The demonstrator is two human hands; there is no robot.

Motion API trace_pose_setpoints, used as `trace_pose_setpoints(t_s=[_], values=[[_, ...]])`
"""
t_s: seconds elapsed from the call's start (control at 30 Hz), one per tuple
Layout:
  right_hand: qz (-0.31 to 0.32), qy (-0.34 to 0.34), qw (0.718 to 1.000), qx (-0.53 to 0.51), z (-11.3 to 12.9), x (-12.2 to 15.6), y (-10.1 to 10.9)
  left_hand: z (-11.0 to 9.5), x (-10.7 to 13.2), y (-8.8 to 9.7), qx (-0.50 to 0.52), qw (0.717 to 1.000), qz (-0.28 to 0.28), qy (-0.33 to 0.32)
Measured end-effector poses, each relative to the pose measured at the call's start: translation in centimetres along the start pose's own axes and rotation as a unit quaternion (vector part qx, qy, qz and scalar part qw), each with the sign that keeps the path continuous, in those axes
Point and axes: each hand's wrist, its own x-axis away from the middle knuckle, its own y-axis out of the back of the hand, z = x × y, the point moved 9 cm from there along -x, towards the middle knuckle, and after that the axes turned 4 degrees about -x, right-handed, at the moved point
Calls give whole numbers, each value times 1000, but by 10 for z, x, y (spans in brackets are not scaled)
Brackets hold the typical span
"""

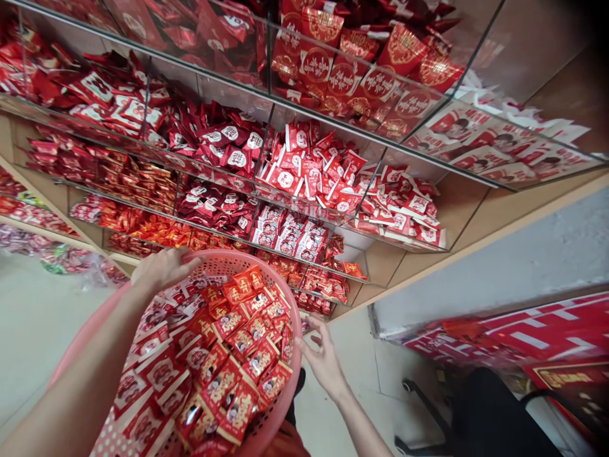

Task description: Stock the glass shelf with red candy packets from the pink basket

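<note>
Left grip point(164, 271) closed over the rim of a pink basket point(92, 333), while the right grip point(320, 352) met its opposite side, though whether those fingers were clamped could not be told. Between the two lay red-and-gold packets point(222, 384) beside red-and-white ones point(162, 374). Beyond both grips rose a packed shelf unit point(476, 233).

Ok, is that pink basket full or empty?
Well filled, not empty: red packets cover most of the inside of the pink basket, though some perforated wall shows.
</note>
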Motion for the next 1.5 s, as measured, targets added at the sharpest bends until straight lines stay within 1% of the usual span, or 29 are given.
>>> trace_pose_setpoints(t_s=[0.07, 0.1, 0.17, 0.23, 0.3, 0.4, 0.47, 0.63, 0.8, 0.87, 0.93, 1.0, 1.07, 1.1, 1.2, 1.27, 1.3, 1.4, 1.5], values=[[39, -83, 992, -89, -12, -7, -10, -3, 0, 1, -3, 1000, 2, -2], [65, -110, 984, -125, -14, -8, -17, -3, 1, 2, -6, 1000, 3, -4], [109, -138, 968, -182, -10, -7, -30, -4, 1, 3, -10, 1000, 4, -4], [129, -148, 954, -225, -5, -4, -38, -3, 2, 3, -9, 1000, 4, -1], [121, -155, 949, -246, -4, -1, -41, -1, 2, 2, -6, 1000, 6, 1], [85, -158, 955, -235, -9, 1, -39, 2, 1, -1, -3, 1000, 9, 6], [73, -157, 957, -232, -12, 3, -38, 3, 0, -2, 0, 1000, 9, 7], [59, -154, 957, -240, -14, 8, -39, -2, -5, -4, 0, 1000, 5, -8], [60, -174, 957, -226, -17, 11, -40, -7, -6, -1, -12, 1000, 11, -2], [61, -172, 960, -212, -22, 10, -36, -8, -6, 0, -19, 1000, 13, -2], [64, -165, 967, -182, -32, 3, -27, -8, -7, 0, -20, 1000, 11, -4], [57, -156, 980, -107, -51, -11, -9, -7, -10, -1, -19, 1000, 9, -6], [25, -140, 990, 18, -74, -34, 21, -6, -12, -2, -14, 1000, 11, -9], [6, -131, 986, 105, -85, -47, 39, -6, -12, -3, -13, 1000, 12, -9], [-32, -129, 970, 205, -116, -87, 87, -6, -12, -2, -8, 1000, 9, -8], [-45, -134, 954, 264, -131, -110, 112, -6, -11, -1, -7, 1000, 6, -7], [-48, -140, 945, 293, -137, -120, 120, -6, -11, -2, -6, 1000, 7, -6], [-41, -166, 913, 370, -154, -143, 134, -2, -9, -4, -7, 1000, 11, 4], [-21, -202, 882, 426, -173, -157, 137, 4, -7, -5, -10, 1000, 11, 21]])
